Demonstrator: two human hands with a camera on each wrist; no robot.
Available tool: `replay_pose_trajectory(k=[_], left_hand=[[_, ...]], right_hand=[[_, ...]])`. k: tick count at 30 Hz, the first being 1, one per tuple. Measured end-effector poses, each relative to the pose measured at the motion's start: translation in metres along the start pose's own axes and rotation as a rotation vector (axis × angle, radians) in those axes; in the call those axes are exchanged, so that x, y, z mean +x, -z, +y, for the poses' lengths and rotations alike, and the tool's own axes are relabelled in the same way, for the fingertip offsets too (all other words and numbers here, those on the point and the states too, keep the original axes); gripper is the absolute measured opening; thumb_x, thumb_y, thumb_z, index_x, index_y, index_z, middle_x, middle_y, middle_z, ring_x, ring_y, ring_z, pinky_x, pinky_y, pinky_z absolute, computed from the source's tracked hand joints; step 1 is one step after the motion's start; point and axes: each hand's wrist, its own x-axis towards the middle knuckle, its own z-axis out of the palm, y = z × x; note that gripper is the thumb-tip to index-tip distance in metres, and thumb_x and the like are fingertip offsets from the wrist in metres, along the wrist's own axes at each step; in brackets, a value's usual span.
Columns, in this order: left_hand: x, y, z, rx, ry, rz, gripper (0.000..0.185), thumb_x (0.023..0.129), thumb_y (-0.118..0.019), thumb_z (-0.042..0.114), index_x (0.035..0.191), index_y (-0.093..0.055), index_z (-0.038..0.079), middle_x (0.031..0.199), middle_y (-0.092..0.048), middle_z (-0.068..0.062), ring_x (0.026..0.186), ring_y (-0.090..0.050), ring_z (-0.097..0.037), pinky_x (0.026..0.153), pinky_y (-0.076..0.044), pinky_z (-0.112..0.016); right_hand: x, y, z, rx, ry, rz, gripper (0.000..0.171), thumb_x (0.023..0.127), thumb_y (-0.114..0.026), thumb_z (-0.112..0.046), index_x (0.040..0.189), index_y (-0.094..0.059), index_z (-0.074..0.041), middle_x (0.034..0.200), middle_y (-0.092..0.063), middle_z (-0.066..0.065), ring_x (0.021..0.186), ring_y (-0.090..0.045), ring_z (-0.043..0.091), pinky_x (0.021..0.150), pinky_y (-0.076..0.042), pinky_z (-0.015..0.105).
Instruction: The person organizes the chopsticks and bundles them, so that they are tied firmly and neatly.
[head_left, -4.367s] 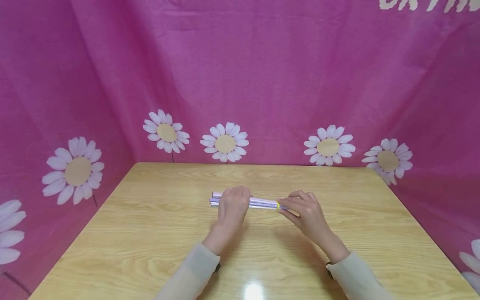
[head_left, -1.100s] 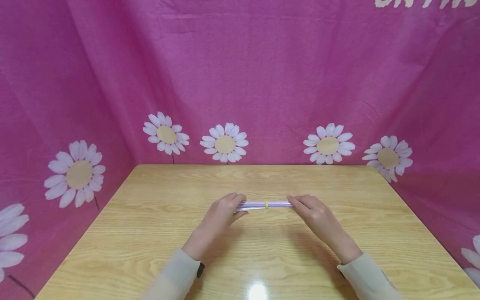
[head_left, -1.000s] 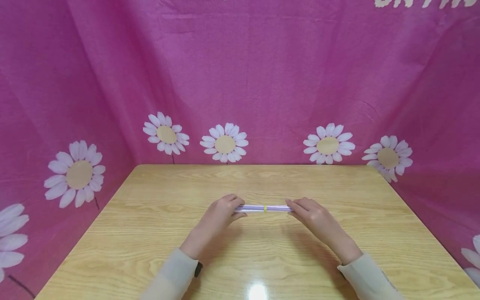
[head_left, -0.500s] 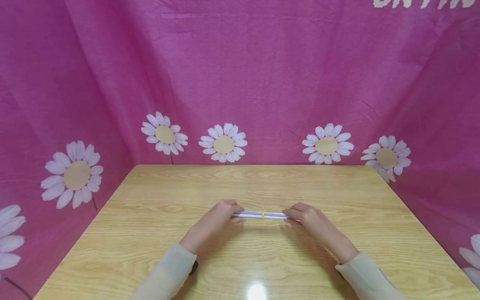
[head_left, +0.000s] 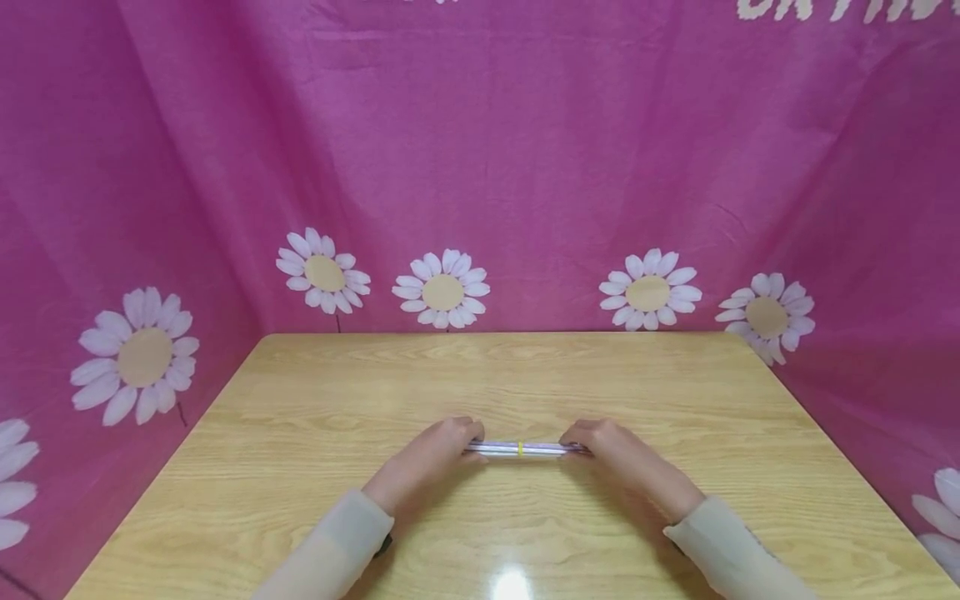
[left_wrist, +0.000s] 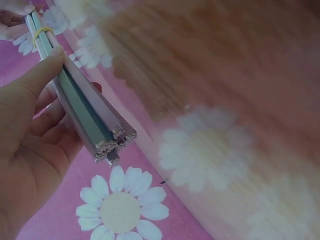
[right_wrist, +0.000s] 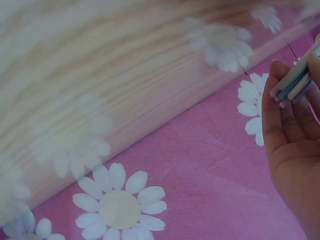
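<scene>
1. Both hands hold one bundle of thin pastel sticks (head_left: 525, 448) by its two ends, low over the wooden table (head_left: 300, 400).
2. Left hand (head_left: 435, 457) grips the left end: in the left wrist view the thumb lies along the top of the sticks and the fingers curl under them.
3. Right hand (head_left: 615, 454) pinches the right end; the right wrist view shows only the stick tips between the thumb and fingers.
4. A yellow rubber band (head_left: 521, 449) goes around the bundle at about the middle, between the two hands.
5. The bundle lies level, parallel to the near edge of the table. Whether it already touches the wood cannot be told.
6. The step in hand looks like setting the tied bundle down. The next move probably needs both ends lowered evenly, then the fingers loosened gently so the sticks do not roll.
7. Behind the table hangs a pink cloth with daisies (head_left: 442, 287).
</scene>
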Motion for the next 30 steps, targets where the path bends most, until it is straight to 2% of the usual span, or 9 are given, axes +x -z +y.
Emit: replay_pose_trajectory(k=[6,9,13,17,24,30], left_hand=[[-0.001,-0.004,0.001,0.033,-0.011,-0.006,0.014,0.088,-0.070,0.025,0.089,-0.064,0.012,0.080,-0.062,0.004,0.069,-0.048,-0.002,0.065,-0.047,-0.013],[0.000,-0.007,0.001,0.103,-0.020,0.010,0.016,0.086,-0.072,0.026,0.088,-0.065,0.012,0.081,-0.063,0.004,0.069,-0.049,-0.002,0.065,-0.049,-0.015],[0.001,-0.010,0.001,0.198,-0.023,0.021,0.016,0.083,-0.075,0.028,0.086,-0.067,0.014,0.078,-0.062,0.004,0.068,-0.049,-0.002,0.064,-0.049,-0.016],[0.000,-0.011,0.001,0.202,-0.017,0.014,0.013,0.083,-0.076,0.024,0.087,-0.070,0.013,0.078,-0.060,0.004,0.068,-0.048,-0.002,0.064,-0.048,-0.016],[-0.005,-0.012,-0.002,0.184,-0.011,0.018,0.013,0.083,-0.076,0.023,0.089,-0.072,0.012,0.081,-0.063,0.003,0.069,-0.050,-0.001,0.065,-0.050,-0.016],[-0.009,-0.014,-0.004,0.173,0.001,0.023,0.016,0.082,-0.077,0.025,0.087,-0.071,0.011,0.078,-0.060,0.004,0.067,-0.045,-0.001,0.062,-0.046,-0.016]], right_hand=[[-0.003,-0.006,0.000,0.101,-0.053,-0.054,0.009,0.090,-0.066,-0.011,0.093,-0.072,-0.017,0.088,-0.065,-0.006,0.079,-0.057,0.004,0.074,-0.051,0.021],[-0.004,-0.008,0.000,0.117,-0.072,-0.072,0.011,0.090,-0.065,-0.010,0.093,-0.072,-0.017,0.090,-0.066,-0.006,0.081,-0.057,0.004,0.076,-0.052,0.022],[-0.003,-0.011,-0.002,-0.034,-0.033,-0.071,0.007,0.090,-0.067,-0.014,0.094,-0.072,-0.017,0.090,-0.067,-0.008,0.082,-0.059,0.004,0.077,-0.054,0.023],[-0.004,-0.016,-0.001,-0.175,0.033,-0.032,0.005,0.088,-0.070,-0.017,0.092,-0.071,-0.016,0.085,-0.065,-0.008,0.076,-0.056,0.003,0.072,-0.054,0.022],[-0.006,-0.020,0.002,-0.177,0.051,-0.021,0.007,0.086,-0.071,-0.017,0.094,-0.072,-0.017,0.088,-0.065,-0.006,0.079,-0.057,0.003,0.073,-0.054,0.021],[-0.008,-0.019,0.003,-0.133,0.043,-0.038,0.009,0.086,-0.071,-0.019,0.095,-0.072,-0.017,0.088,-0.064,-0.008,0.079,-0.055,0.002,0.074,-0.054,0.020]])
